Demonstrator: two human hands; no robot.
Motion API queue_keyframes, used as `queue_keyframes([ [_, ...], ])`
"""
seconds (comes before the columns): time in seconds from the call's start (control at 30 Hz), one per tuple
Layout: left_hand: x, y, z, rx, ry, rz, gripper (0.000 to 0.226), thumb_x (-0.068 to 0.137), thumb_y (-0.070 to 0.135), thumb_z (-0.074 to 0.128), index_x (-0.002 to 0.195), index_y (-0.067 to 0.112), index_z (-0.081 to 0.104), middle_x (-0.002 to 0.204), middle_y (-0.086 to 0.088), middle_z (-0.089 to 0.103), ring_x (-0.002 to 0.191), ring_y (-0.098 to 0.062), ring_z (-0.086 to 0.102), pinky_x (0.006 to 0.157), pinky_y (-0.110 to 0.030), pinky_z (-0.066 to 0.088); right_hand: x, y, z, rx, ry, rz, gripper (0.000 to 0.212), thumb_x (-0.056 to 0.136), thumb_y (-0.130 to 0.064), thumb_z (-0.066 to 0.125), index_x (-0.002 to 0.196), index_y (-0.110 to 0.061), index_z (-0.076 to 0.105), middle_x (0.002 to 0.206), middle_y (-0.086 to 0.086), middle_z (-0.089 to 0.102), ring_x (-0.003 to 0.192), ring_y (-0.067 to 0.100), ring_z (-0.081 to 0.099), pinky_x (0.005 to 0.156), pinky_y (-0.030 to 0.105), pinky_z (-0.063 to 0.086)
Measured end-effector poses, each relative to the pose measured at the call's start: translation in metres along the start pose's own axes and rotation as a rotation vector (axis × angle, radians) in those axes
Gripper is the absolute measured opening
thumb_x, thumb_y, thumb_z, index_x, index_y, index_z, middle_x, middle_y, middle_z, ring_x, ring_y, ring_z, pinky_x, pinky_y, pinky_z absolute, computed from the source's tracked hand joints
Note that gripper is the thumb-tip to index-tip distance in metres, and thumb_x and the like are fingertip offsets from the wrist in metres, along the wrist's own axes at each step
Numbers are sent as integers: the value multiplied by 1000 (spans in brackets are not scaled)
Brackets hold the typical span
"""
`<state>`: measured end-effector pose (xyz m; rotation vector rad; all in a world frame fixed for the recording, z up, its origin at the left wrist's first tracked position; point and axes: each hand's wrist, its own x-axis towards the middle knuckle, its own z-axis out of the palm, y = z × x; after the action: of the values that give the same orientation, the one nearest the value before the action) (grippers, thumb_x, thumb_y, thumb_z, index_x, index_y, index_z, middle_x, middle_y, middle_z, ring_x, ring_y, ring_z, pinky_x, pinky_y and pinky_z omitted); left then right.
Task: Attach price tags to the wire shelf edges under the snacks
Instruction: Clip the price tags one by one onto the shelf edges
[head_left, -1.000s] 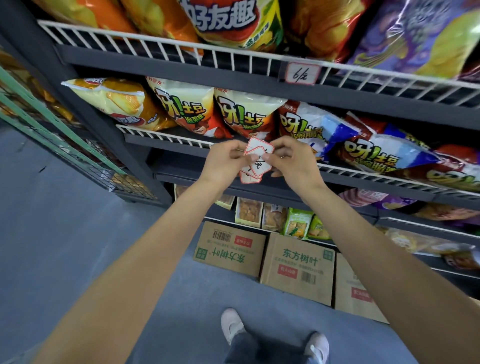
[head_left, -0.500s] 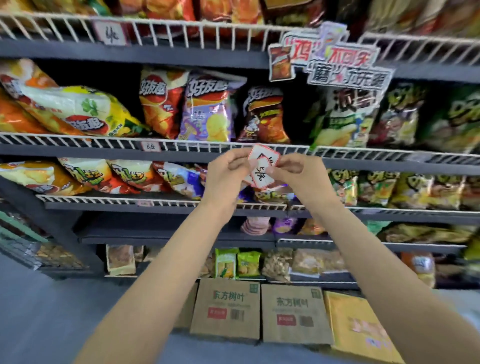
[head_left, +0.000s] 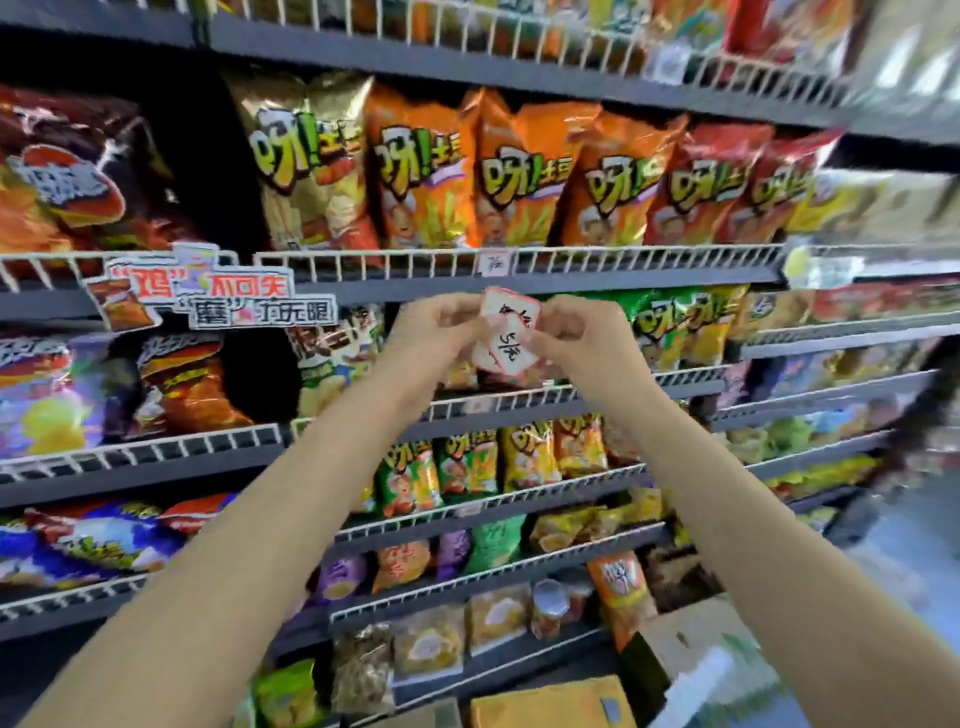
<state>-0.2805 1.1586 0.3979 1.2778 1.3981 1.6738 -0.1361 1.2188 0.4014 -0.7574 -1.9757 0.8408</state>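
My L hand (head_left: 434, 332) and R hand (head_left: 574, 338) both pinch a small stack of price tags (head_left: 510, 332), held in front of the wire shelf edge (head_left: 395, 260) under orange snack bags (head_left: 524, 171); one tag (head_left: 492, 263) already clipped there.

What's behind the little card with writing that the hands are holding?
More cards: the front price tag overlaps others in the stack, pinched by the left hand and right hand. Their writing is mostly covered, and how many is unclear.
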Motion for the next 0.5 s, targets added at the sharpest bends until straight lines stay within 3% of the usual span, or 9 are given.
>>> queue_keyframes([
  [0.13,54,-7,79,16,-57,29,7,87,8,63,86,13,68,91,-9,71,82,-22,68,79,-35,56,29,47,-71,-11,102,12,6,87,-18,65,85,-13,67,80,11,71,70,25,68,67,43,59],
  [0.27,111,-19,168,-39,-82,49,7,88,9,62,84,13,66,83,0,67,74,-13,64,73,-25,55,59,97,-142,30,196,78,15,84,-21,70,87,-7,68,81,15,70,68,24,68,58,35,58],
  [0.4,164,-25,265,-88,-148,43,10,88,19,64,94,12,67,86,-2,67,86,-23,63,81,-37,53,86,144,-220,102,335,108,11,81,-21,73,73,-23,66,72,1,69,73,24,68,62,37,58],
  [0.5,194,-24,335,-103,-154,55,19,90,21,61,101,7,67,77,0,64,74,-19,61,70,-34,52,98,176,-280,175,429,121,15,79,-20,74,70,-25,63,67,-3,66,66,18,65,58,30,56],
])
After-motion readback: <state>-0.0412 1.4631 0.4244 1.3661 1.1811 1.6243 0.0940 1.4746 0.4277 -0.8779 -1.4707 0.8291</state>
